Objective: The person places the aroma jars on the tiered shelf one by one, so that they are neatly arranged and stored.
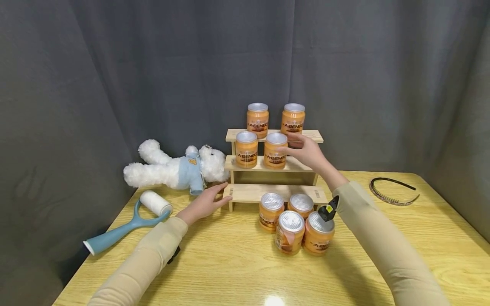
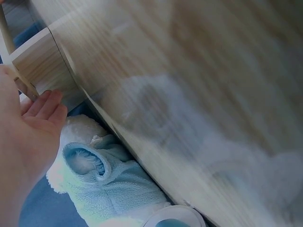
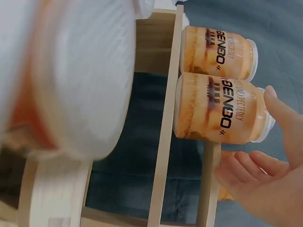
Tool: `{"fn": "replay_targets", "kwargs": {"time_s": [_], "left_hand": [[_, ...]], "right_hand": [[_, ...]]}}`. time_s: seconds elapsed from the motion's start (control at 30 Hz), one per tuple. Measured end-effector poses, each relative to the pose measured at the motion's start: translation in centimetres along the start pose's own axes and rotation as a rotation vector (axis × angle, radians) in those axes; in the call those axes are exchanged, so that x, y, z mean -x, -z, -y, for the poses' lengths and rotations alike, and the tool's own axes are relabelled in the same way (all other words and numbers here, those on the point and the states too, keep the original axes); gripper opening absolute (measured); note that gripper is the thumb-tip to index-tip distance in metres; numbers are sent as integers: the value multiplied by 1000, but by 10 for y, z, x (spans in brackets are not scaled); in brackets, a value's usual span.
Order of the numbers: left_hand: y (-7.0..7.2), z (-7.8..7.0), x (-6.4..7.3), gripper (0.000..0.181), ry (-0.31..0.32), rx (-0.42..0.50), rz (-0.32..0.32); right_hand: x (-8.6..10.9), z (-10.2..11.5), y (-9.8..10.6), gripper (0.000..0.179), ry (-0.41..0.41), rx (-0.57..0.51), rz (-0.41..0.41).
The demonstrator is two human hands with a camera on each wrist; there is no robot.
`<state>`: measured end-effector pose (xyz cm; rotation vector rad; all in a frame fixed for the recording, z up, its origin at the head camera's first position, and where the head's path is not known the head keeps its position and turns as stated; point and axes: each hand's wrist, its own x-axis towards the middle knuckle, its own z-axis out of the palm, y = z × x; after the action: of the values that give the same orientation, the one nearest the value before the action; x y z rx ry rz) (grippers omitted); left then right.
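Observation:
My right hand [image 1: 306,152] is beside an orange jar with a silver lid [image 1: 274,153], on the right of the middle step of a wooden tiered stand [image 1: 264,193]. In the right wrist view its thumb lies at the lid edge of this jar [image 3: 222,109], while the fingers extend past the side with a gap. A second jar [image 1: 246,152] stands just left of it. My left hand [image 1: 204,202] rests with extended fingers at the left end of the lowest step, holding nothing.
Two jars [image 1: 257,121] stand apart on the top step. Several more jars [image 1: 291,229] cluster before the stand's right half. A white plush toy [image 1: 172,170] in blue and a blue-handled lint roller [image 1: 126,227] lie left; a headband [image 1: 386,195] lies right.

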<state>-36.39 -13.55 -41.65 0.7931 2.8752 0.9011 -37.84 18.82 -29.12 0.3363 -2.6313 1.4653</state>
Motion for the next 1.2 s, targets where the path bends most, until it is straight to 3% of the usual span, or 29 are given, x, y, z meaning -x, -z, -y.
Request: {"fn": "replay_targets", "kwargs": {"time_s": [0.57, 0.9, 1.2], "left_hand": [[3, 1, 1, 70, 13, -2, 1], [1, 2, 1, 72, -2, -3, 2], [0, 3, 0, 72, -3, -2, -1]], "right_hand": [[53, -17, 25, 66, 67, 113, 64], [95, -28, 29, 59, 116, 120, 102], [126, -38, 23, 50, 220, 167, 134]]}}
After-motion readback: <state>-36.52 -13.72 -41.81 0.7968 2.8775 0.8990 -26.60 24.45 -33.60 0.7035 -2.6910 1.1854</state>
